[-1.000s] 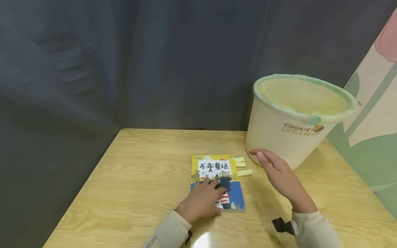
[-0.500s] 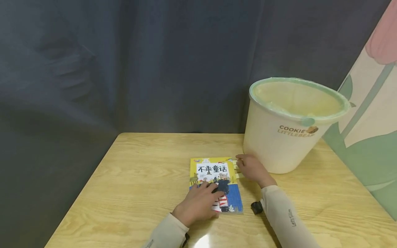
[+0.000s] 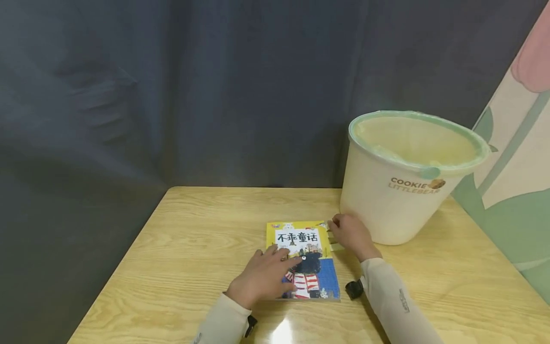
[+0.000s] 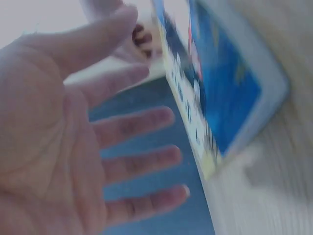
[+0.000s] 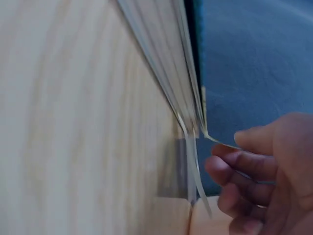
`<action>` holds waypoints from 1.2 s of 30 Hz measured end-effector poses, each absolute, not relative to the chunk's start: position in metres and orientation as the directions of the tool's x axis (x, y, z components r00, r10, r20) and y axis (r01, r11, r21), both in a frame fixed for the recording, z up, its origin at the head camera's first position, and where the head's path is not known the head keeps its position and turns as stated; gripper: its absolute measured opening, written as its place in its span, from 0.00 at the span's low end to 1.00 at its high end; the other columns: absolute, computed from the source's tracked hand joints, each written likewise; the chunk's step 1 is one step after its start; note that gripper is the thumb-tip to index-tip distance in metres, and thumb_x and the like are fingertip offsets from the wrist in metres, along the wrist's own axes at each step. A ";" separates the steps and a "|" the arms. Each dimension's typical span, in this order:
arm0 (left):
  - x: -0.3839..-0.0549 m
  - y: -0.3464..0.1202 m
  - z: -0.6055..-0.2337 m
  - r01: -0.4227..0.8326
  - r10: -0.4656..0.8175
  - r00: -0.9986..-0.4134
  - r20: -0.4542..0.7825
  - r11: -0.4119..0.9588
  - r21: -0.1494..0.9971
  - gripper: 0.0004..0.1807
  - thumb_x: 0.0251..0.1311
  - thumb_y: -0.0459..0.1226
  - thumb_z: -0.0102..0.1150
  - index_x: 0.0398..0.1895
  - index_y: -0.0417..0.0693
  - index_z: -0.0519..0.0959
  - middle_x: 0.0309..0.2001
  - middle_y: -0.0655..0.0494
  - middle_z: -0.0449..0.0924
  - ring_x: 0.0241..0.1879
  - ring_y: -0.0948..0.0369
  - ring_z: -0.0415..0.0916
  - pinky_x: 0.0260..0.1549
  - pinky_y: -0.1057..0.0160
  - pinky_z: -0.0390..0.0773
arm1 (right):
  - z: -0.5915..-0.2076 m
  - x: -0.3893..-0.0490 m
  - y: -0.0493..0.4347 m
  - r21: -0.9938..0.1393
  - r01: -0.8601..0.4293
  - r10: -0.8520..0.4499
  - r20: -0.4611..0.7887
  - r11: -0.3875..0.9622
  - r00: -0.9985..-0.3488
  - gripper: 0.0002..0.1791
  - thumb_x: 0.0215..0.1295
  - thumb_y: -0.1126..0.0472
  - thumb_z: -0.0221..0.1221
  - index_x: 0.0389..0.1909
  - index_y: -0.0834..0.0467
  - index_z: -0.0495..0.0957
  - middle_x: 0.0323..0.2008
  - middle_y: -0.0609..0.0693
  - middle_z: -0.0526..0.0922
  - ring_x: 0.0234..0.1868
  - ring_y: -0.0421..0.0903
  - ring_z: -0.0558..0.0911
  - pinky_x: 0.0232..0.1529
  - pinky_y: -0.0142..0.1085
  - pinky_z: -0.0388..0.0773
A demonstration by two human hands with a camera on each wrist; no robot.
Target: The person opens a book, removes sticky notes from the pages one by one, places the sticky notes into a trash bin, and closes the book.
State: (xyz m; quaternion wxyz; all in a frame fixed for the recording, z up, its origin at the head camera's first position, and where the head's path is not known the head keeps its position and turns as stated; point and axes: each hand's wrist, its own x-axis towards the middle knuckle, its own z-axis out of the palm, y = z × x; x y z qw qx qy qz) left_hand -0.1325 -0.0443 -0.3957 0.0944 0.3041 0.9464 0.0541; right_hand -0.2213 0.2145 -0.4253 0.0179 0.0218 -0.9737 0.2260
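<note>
A paperback book (image 3: pixel 324 270) with a yellow and blue cover lies flat on the wooden table. Yellow sticky tabs (image 3: pixel 336 247) stick out of its right edge. My left hand (image 3: pixel 262 277) is over the lower left part of the cover; in the left wrist view its fingers are spread and apart from the book (image 4: pixel 227 83). At the upper right edge, my right hand (image 3: pixel 350 234) pinches one sticky tab (image 5: pixel 222 143) between thumb and index finger. Another tab (image 5: pixel 199 181) hangs from the pages below it. My right hand partly hides the tabs in the head view.
A cream bin (image 3: pixel 378 205) with a pale green rim and a liner stands at the table's back right, just behind my right hand. A dark curtain (image 3: pixel 258 95) hangs behind the table (image 3: pixel 180 267). A painted wall (image 3: pixel 524 191) is on the right.
My right hand has come left and down from beside the bin to the tabs and now pinches one. My left hand has shifted slightly left, with its fingers spreading over the cover.
</note>
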 end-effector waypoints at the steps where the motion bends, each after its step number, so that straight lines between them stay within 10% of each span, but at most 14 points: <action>1: -0.135 -0.048 -0.395 0.532 0.554 -0.820 -0.146 0.831 0.162 0.33 0.63 0.58 0.59 0.71 0.68 0.68 0.70 0.55 0.70 0.69 0.48 0.67 0.63 0.40 0.70 | -0.426 -0.222 0.215 -0.433 -0.042 -0.026 0.043 0.901 -0.999 0.15 0.72 0.55 0.55 0.29 0.60 0.80 0.21 0.50 0.76 0.24 0.46 0.71 0.24 0.35 0.66; 6: -0.153 -0.069 -0.398 0.380 0.408 -0.898 -0.163 0.908 0.179 0.20 0.70 0.43 0.52 0.63 0.55 0.77 0.54 0.52 0.81 0.47 0.49 0.79 0.40 0.47 0.79 | -0.429 -0.224 0.218 -0.390 -0.052 -0.038 0.043 0.920 -0.998 0.19 0.71 0.55 0.55 0.19 0.58 0.73 0.16 0.49 0.68 0.19 0.45 0.67 0.20 0.35 0.60; 13: -0.169 -0.100 -0.404 0.356 0.423 -0.882 -0.210 0.888 0.292 0.18 0.70 0.31 0.42 0.55 0.45 0.81 0.60 0.48 0.78 0.52 0.48 0.77 0.48 0.42 0.80 | -0.420 -0.232 0.224 -0.395 -0.099 -0.117 -0.021 0.913 -0.993 0.21 0.72 0.55 0.54 0.16 0.55 0.68 0.14 0.46 0.61 0.18 0.43 0.62 0.21 0.35 0.58; 23: -0.171 -0.108 -0.401 0.282 0.367 -0.915 -0.168 0.880 0.383 0.18 0.70 0.31 0.42 0.18 0.49 0.67 0.29 0.52 0.74 0.31 0.57 0.68 0.31 0.58 0.68 | -0.406 -0.235 0.220 -0.381 -0.082 -0.123 -0.083 0.921 -0.989 0.19 0.72 0.54 0.52 0.19 0.56 0.71 0.17 0.47 0.66 0.21 0.45 0.67 0.23 0.35 0.62; 29: -0.173 -0.108 -0.402 0.267 0.355 -0.918 -0.179 0.884 0.384 0.15 0.69 0.32 0.43 0.25 0.44 0.76 0.32 0.50 0.77 0.32 0.56 0.70 0.30 0.57 0.72 | -0.398 -0.236 0.215 -0.380 -0.094 -0.124 -0.056 0.920 -0.991 0.20 0.71 0.53 0.52 0.19 0.55 0.70 0.16 0.47 0.65 0.20 0.44 0.66 0.22 0.35 0.62; 36: -0.171 -0.107 -0.404 0.213 0.320 -0.921 -0.221 0.891 0.401 0.23 0.75 0.42 0.44 0.66 0.42 0.73 0.67 0.44 0.74 0.69 0.43 0.68 0.68 0.42 0.67 | -0.381 -0.234 0.208 -0.360 -0.089 -0.119 -0.062 0.929 -0.991 0.19 0.71 0.52 0.52 0.20 0.55 0.71 0.16 0.48 0.67 0.20 0.45 0.69 0.22 0.35 0.63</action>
